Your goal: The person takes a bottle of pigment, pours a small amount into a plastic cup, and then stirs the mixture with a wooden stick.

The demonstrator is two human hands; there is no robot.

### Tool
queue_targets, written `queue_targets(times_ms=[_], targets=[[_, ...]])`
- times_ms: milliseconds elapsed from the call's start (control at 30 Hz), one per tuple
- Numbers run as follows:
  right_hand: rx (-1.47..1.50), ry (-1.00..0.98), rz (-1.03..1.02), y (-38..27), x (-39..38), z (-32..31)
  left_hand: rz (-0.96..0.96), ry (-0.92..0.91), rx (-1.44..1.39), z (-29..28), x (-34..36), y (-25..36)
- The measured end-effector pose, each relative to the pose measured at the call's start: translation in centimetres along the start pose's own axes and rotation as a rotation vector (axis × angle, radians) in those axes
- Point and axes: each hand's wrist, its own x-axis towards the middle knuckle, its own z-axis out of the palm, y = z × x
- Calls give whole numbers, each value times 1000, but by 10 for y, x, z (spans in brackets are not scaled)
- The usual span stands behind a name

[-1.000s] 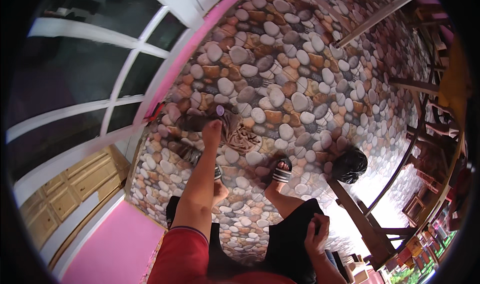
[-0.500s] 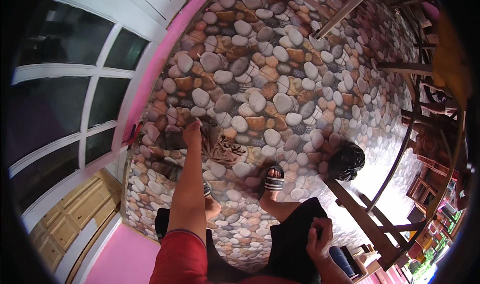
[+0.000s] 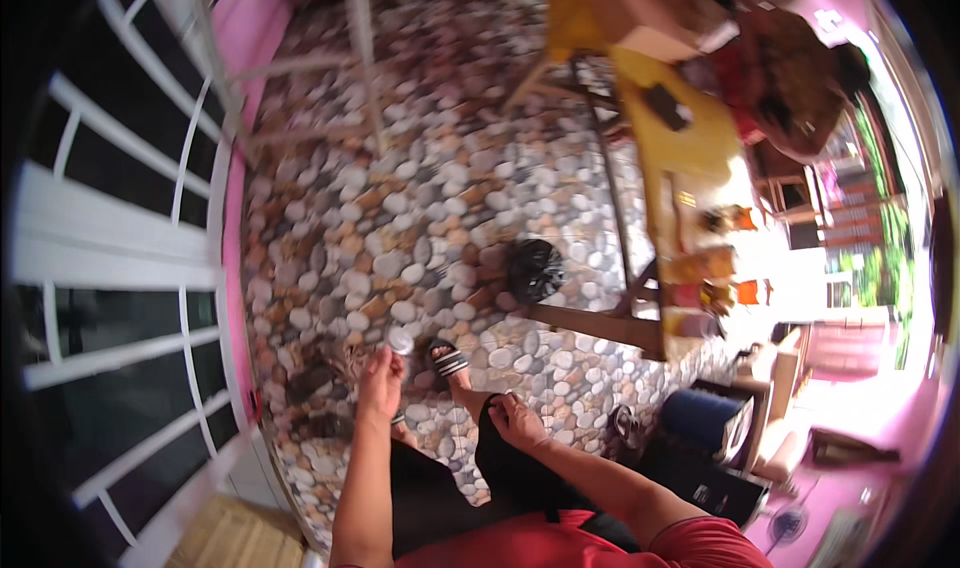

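Observation:
My left hand point(image 3: 383, 383), low and left of centre, holds a small pale round object point(image 3: 400, 342), blurred, over the pebble-patterned floor. My right hand point(image 3: 515, 423) is closed on the black cloth point(image 3: 505, 473) over my right knee. Below them is my foot in a striped sandal point(image 3: 447, 360). Crumpled brown cloth point(image 3: 340, 368) lies by my left hand, partly blurred. A black bag point(image 3: 535, 268) sits on the floor ahead.
White-framed windows point(image 3: 120, 348) with a pink border line the left. A pale wooden frame point(image 3: 360, 88) stands ahead. A yellow table point(image 3: 665, 128) with several items runs along the right. Behind it are a blue cylinder point(image 3: 690, 418), furniture and a bright opening.
My view has swung up and right, bringing the table and frame into sight. My left hand has drawn back with the round object. My right hand has moved onto the knee.

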Motion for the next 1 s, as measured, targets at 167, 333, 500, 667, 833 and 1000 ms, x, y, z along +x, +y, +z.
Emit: queue_targets(times_ms=[167, 333, 500, 667, 833, 1000], targets=[[99, 262, -9, -6, -87, -79, -198, -207, 205, 129, -53, -55], [206, 408, 168, 27, -147, -162, -215, -375, 477, 274, -55, -111], [330, 506, 197, 93, -178, -228, -124, -505, 604, 401, 1, -174], [281, 425, 192, 142, -193, -314, -88, -319, 752, 459, 50, -214], [326, 526, 155, 187, -198, -357, 72, -190, 1119, 472, 51, -242], [252, 447, 121, 184, -183, -391, 473, -263, 1786, 466, 49, -245]])
